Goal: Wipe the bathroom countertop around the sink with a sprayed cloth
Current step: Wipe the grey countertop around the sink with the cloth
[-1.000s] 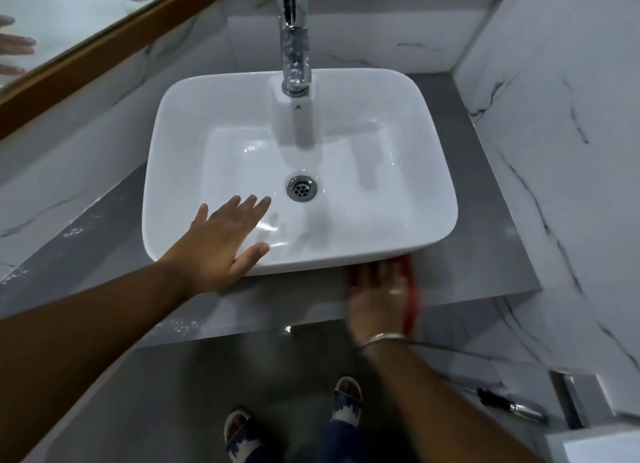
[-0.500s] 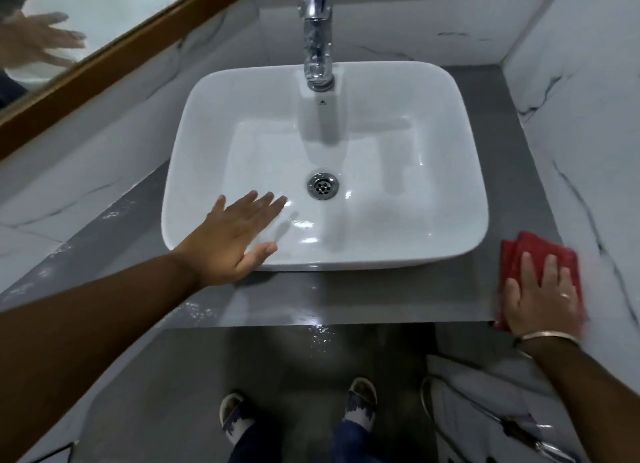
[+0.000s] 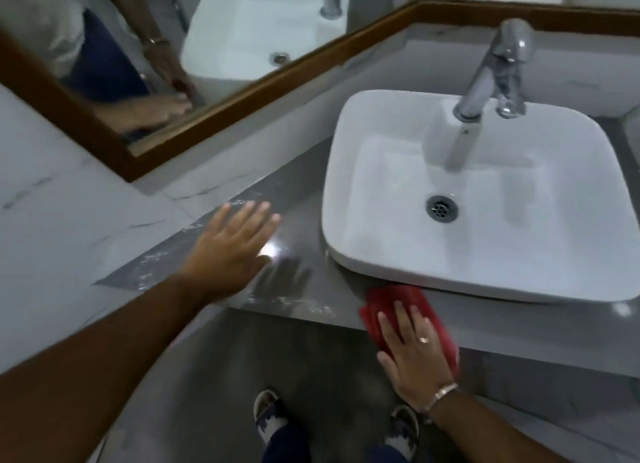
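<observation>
A white rectangular sink (image 3: 381, 133) stands on the grey countertop (image 3: 298, 220), with a chrome tap (image 3: 491, 67) at its back. My right hand (image 3: 412, 351) lies flat on a red cloth (image 3: 398, 296), pressing it onto the counter's front strip just below the sink's near left corner. My left hand (image 3: 232, 248) hovers with fingers spread over the counter to the left of the sink and holds nothing. Water streaks and spray droplets shine on the counter's left part.
A wood-framed mirror (image 3: 242, 92) runs along the marble back wall (image 3: 69, 199) and reflects my arms and the sink. Below the counter's front edge is the grey floor (image 3: 207, 376), where my feet in sandals (image 3: 268, 414) stand.
My right hand has slid the red cloth from the right end of the counter leftward to below the sink's left corner. My left hand left the sink rim for the left counter. View shifted left.
</observation>
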Action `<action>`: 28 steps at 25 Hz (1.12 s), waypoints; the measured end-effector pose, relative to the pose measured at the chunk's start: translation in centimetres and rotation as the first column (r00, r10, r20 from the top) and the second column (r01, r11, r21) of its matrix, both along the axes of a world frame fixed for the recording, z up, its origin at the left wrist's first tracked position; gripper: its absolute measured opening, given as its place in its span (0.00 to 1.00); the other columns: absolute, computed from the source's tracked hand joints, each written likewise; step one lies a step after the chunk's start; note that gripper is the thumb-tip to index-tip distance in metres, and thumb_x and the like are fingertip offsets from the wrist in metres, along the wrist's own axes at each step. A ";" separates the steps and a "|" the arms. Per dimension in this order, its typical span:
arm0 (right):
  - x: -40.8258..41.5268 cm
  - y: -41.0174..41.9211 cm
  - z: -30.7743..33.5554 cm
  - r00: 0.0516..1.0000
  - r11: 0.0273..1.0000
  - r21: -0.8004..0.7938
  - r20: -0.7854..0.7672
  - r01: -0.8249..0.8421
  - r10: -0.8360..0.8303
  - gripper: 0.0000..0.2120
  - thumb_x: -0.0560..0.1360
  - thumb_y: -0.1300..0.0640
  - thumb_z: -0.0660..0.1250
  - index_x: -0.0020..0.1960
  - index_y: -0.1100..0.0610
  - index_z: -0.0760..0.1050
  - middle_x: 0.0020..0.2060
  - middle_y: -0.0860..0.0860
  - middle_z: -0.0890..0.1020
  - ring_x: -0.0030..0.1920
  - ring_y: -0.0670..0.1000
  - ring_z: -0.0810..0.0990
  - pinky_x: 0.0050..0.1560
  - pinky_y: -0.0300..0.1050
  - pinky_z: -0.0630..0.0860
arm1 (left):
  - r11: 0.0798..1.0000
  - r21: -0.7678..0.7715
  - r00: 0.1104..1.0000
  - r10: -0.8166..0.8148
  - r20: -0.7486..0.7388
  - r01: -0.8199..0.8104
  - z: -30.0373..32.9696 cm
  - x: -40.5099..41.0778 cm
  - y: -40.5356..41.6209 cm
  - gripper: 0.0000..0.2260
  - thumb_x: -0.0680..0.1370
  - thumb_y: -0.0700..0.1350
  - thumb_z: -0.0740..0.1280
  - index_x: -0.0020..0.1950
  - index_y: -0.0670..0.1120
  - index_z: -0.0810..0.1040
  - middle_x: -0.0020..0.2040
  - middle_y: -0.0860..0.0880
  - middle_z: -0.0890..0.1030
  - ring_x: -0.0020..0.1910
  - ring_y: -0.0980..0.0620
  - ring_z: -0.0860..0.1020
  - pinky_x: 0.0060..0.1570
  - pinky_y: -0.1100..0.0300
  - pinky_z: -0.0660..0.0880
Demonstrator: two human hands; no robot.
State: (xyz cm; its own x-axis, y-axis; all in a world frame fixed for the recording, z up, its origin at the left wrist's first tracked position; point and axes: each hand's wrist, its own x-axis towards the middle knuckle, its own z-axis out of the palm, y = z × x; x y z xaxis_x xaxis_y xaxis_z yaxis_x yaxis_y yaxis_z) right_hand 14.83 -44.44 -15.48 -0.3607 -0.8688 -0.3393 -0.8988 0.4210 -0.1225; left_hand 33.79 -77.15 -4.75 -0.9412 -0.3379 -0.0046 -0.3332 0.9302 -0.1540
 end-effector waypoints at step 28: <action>9.1 -23.0 -1.5 0.992 0.986 -0.147 -0.107 -0.076 0.061 0.28 0.79 0.45 0.56 0.77 0.52 0.63 0.76 0.60 0.65 0.75 0.65 0.63 0.73 0.61 0.61 | 0.737 -0.607 0.946 0.141 -0.292 -0.297 2.7 20.9 -13.0 0.38 0.74 0.51 0.69 0.79 0.37 0.60 0.79 0.36 0.62 0.77 0.37 0.62 0.74 0.38 0.48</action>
State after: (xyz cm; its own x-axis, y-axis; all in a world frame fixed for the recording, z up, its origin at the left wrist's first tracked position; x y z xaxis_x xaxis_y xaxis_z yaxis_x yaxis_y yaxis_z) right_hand 23.96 -67.40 -16.93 -0.3244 -0.9309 -0.1678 -0.9358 0.3417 -0.0866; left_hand 54.72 -90.17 -2.03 -0.7904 -0.3848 0.4767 -0.6117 0.5369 -0.5810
